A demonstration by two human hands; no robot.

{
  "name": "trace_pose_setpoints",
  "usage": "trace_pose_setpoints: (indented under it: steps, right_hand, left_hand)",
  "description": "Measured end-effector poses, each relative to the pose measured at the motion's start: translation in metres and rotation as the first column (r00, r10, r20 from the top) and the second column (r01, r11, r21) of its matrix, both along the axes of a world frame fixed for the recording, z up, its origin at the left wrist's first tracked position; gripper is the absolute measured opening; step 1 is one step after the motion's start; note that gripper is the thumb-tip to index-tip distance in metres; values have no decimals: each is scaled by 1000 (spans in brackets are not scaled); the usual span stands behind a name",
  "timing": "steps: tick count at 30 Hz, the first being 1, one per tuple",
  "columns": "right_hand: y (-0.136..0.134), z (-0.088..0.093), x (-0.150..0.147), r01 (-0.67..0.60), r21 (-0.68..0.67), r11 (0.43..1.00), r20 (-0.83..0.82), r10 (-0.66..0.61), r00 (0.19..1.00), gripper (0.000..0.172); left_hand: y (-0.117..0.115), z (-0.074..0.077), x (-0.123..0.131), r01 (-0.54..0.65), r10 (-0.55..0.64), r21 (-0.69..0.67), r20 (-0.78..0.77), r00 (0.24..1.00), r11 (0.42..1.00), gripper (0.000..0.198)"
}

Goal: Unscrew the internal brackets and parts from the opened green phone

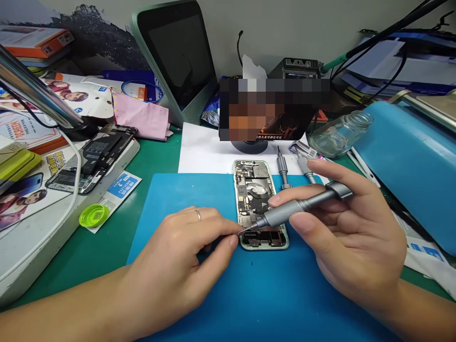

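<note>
The blue flat work mat [221,304] was nearest, and on it, just before the opened phone, there was a tiny dark speck [251,263]. I could not tell what it was, but such a small thing could easily get lost if a wrist swept over it.

The person's left hand [181,244], with a thin silver ring, was at the left edge of the phone. Its thumb and index fingertip were brought close together; whether they had a small part between them could not be told. The right hand [359,232], at the right of the phone, held a grey metal screwdriver with knurled grip [285,212] between thumb and fingers, the upper finger lifted away.

The opened phone with pale green frame [259,202] lay face-up on the mat, its inner parts uncovered. The driver's thin tip met the left fingertips over its lower left edge. I judged that, because of this slanted, light hold, the tip could slip and scratch the board or prick a finger. Without firm support, the phone could also turn on the mat.

Beyond the phone were two more grey screwdrivers [282,165], and farther to the right a clear glass jar [338,135], which a careless elbow could knock.
</note>
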State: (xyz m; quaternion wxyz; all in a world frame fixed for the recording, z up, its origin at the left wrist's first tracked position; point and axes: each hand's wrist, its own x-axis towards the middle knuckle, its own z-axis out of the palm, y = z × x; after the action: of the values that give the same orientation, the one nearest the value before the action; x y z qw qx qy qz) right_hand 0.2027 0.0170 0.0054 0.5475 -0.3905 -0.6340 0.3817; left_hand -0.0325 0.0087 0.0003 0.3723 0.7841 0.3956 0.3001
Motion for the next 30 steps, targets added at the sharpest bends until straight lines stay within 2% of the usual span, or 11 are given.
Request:
trace_pose_setpoints:
  steps: [18,30]
  right_hand:
    - [1,-3,2,-37,45,998,73,34,997,50]
    - [0,-1,2,-39,33,999,76,36,996,48]
  left_hand:
    - [-1,2,3,-93,91,-77,-29,995,993,22]
    - [1,2,5,-93,91,-103,-22,996,990,20]
